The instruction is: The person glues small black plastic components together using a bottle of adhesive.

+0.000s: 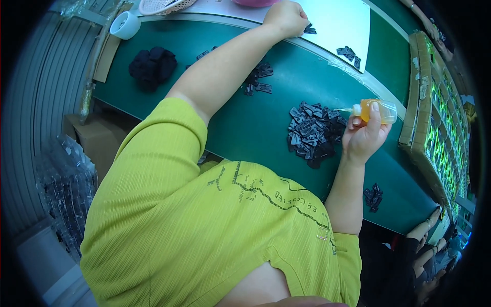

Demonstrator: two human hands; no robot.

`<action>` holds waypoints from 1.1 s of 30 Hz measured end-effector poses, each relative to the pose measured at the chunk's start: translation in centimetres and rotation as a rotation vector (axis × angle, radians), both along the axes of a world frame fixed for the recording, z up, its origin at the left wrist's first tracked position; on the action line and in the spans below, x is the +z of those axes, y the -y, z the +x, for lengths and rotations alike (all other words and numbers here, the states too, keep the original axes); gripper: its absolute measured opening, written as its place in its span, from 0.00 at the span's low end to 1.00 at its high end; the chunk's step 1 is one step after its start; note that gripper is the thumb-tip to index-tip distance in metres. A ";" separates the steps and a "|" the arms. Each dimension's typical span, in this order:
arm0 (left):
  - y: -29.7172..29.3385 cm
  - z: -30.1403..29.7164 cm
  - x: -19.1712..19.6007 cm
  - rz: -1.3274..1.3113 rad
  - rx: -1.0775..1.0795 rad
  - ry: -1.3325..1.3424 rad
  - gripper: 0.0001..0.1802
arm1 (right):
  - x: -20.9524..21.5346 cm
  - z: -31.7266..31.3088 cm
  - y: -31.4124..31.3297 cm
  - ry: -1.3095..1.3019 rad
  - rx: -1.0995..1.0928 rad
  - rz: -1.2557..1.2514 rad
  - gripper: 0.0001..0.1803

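My right hand (365, 138) is wrapped round a clear squeeze bottle (389, 111) of orange liquid. The bottle lies tilted on its side, its thin nozzle pointing left above the edge of a large pile of small black plastic parts (310, 128). My left arm stretches far across the green table, and my left hand (286, 20) is closed over the white board (341, 25). Its fingertips are beside a few black parts (310, 29); whatever they pinch is hidden. Another small group of black parts (349, 53) lies near the board's right corner.
More black parts (261, 79) lie under my left forearm, and some (375, 197) near the front edge. A dark cloth bundle (152, 68), white roll (125, 25) and basket (163, 5) are at far left. A cardboard-edged rack (424, 102) stands right; other people's arms (427, 225) show beyond.
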State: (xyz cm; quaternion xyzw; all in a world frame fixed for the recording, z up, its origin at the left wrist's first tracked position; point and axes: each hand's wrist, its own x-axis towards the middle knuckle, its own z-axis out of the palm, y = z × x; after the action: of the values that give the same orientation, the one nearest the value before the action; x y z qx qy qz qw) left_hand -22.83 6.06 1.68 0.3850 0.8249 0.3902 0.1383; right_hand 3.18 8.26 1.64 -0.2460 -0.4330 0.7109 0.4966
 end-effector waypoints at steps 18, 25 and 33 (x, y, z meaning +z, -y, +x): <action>11.3 4.6 3.5 -0.230 -0.261 0.244 0.09 | 0.3 0.7 0.1 0.017 0.009 0.002 0.11; 9.8 8.3 1.4 -0.021 -0.380 0.874 0.12 | -0.4 -0.6 0.2 0.013 0.046 -0.046 0.11; 8.2 10.2 -0.7 0.040 -0.267 1.105 0.07 | -0.7 0.0 0.4 0.174 -0.071 0.299 0.16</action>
State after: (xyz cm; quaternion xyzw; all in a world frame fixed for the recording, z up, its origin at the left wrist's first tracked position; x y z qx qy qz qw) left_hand -12.68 -2.19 0.98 0.2270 0.5665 0.5283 0.5903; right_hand 3.17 7.82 0.98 -0.2452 -0.5663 0.5967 0.5130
